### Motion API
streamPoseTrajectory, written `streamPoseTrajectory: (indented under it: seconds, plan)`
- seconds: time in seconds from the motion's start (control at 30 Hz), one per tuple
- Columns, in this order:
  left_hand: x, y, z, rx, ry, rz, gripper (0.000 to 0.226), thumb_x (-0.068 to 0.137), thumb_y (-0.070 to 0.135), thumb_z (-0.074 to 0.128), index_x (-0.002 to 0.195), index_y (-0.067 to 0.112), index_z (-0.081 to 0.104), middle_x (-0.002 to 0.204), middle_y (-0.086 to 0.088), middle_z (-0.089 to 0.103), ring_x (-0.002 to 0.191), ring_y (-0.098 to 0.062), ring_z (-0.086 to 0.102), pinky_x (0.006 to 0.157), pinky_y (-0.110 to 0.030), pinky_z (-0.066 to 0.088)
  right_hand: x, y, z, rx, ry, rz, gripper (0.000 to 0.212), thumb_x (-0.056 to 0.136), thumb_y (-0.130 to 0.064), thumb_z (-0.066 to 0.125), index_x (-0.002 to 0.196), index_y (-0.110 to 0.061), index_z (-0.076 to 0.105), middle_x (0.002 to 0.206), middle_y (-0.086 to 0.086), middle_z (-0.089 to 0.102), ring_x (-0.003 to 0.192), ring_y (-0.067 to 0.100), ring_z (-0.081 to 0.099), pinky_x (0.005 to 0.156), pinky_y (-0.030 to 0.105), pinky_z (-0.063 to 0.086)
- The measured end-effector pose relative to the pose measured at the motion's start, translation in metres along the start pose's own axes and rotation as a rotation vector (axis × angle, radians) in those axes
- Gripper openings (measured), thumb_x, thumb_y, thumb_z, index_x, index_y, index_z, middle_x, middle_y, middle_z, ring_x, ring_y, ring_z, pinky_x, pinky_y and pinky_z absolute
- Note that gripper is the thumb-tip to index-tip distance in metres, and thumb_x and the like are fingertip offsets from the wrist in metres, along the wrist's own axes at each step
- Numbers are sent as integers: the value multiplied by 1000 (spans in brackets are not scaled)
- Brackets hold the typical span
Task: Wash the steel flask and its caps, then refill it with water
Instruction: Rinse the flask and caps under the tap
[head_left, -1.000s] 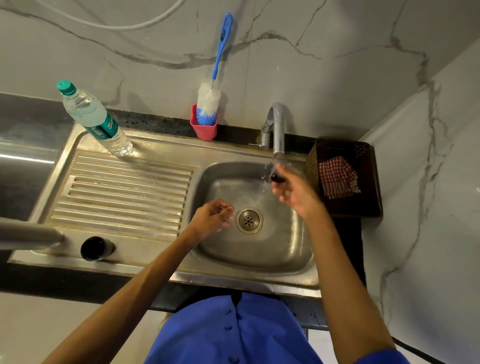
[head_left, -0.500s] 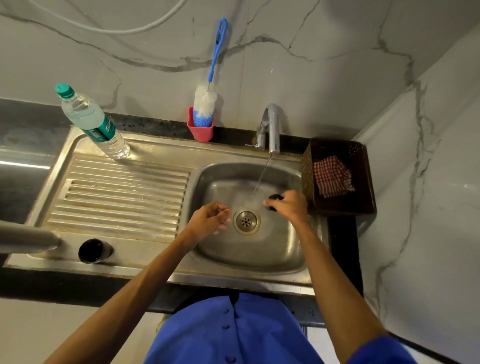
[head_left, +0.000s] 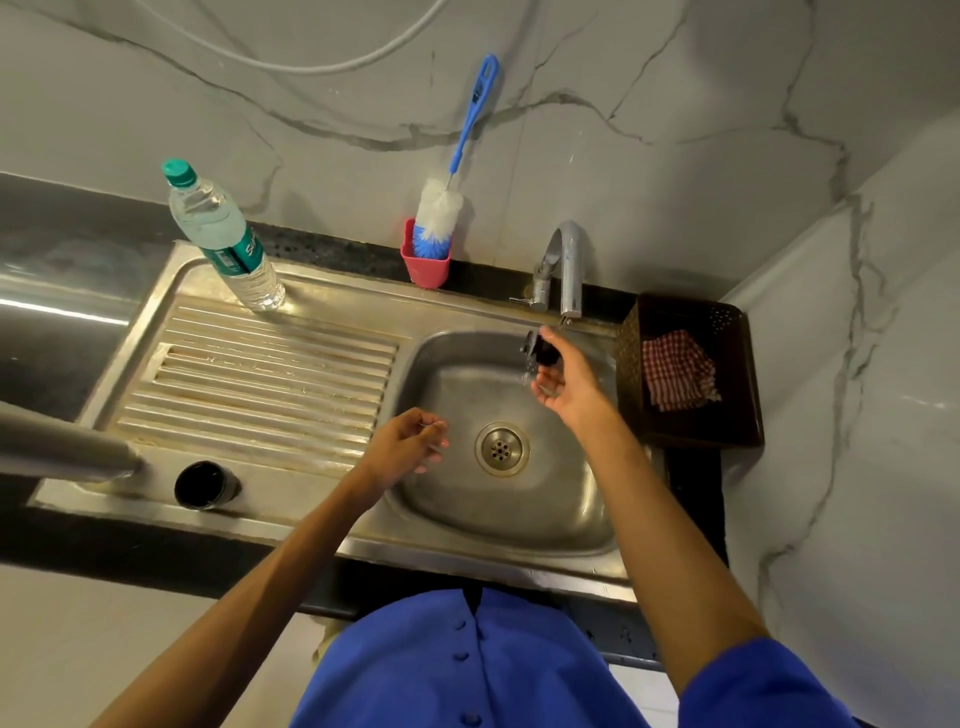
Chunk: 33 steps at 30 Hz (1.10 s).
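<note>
Currently two caps: right hand (head_left: 563, 382) holds small cap (head_left: 543, 352); black cap (head_left: 206, 485) on drainboard (head_left: 270, 374).

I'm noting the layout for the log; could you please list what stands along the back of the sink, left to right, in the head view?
Plastic water bottle → pink cup holding the blue-handled bottle brush → steel tap → dark basket with a red checked cloth.

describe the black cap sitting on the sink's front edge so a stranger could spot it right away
Start at the ribbed steel draining board left of the sink basin, then drop to its flat front rim. The short round black cap stands there alone, beside the end of the steel flask. It is the only dark, squat cylinder on that side; the other black cap is under the tap.
</note>
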<state>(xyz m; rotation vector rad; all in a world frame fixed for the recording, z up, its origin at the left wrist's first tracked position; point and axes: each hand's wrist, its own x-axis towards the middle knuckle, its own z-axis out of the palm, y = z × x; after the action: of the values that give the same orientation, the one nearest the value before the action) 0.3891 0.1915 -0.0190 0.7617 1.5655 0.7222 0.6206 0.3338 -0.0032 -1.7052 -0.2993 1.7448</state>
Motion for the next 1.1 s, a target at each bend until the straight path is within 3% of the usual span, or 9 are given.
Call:
streamPoseTrajectory:
  seconds: [0.1, 0.17, 0.3, 0.43, 0.5, 0.63, 0.77, 0.9, 1.1]
  plan:
    - [-2, -2, -1, -10, 4, -4, 14, 105, 26, 64, 106, 14, 70, 85, 2, 76, 71, -13, 70, 58, -23, 48, 2, 0, -9, 283, -119, 130, 56, 94, -61, 56, 88, -7, 64, 63, 0, 51, 45, 10, 42, 49, 23, 39]
    - [-4, -3, -2, -18, 4, -5, 14, 105, 25, 64, 106, 13, 70, 85, 2, 76, 71, -13, 69, 59, -24, 48, 3, -6, -12, 216, -112, 124, 60, 98, -64, 44, 81, -9, 61, 55, -2, 50, 39, 9, 35, 46, 23, 32]
    - [-10, -4, -5, -38, 11, -4, 12, 106, 24, 63, 104, 13, 69, 81, 4, 75, 68, -12, 68, 60, -26, 47, -16, -22, -10, -288, -109, -40, 65, 93, -73, 52, 96, -11, 71, 58, -3, 58, 46, 9, 41, 52, 26, 38]
    - [-16, -10, -13, -68, 6, 7, 11, 106, 22, 62, 102, 14, 69, 81, 2, 75, 67, -13, 67, 60, -27, 47, -45, -39, -12, -1181, -18, -395, 49, 84, -67, 72, 90, -18, 70, 74, 0, 72, 62, 12, 67, 63, 28, 59]
    - [-21, -15, -18, -75, 6, 5, 10, 106, 20, 61, 104, 13, 69, 82, 2, 75, 65, -12, 67, 60, -27, 47, -72, -46, -13, -1155, -62, -487, 37, 82, -54, 81, 96, -22, 71, 85, 0, 76, 74, 13, 75, 68, 27, 62]
    - [-35, -25, -34, -98, 39, -13, 10, 107, 17, 60, 108, 11, 67, 84, -1, 74, 62, -10, 66, 55, -19, 47, -101, -31, -22, -645, -396, -381, 43, 86, -43, 80, 115, -13, 73, 98, 8, 78, 74, 17, 70, 59, 23, 52]
    - [-58, -40, -58, -10, 47, 23, 9, 106, 18, 61, 101, 17, 69, 80, 5, 76, 64, -4, 68, 61, -20, 50, -70, 61, -17, -1573, 260, -352, 45, 83, -46, 81, 100, -5, 74, 91, 9, 73, 83, 25, 69, 63, 30, 51]
    - [-89, -69, -110, 357, 177, 265, 7, 100, 25, 71, 105, 21, 69, 93, 5, 74, 80, -2, 68, 71, -17, 52, -79, 117, 14, -1345, 238, -379, 64, 71, -54, 84, 110, -9, 61, 101, 9, 69, 96, 30, 67, 68, 30, 44]
    - [-124, -117, -189, 825, 549, 306, 78, 85, 41, 83, 148, 14, 46, 151, -13, 44, 136, -33, 45, 108, -49, 48, -113, 168, 99, -1130, -158, -446, 65, 66, -34, 95, 111, -17, 52, 98, -6, 63, 91, 14, 63, 77, 30, 49]
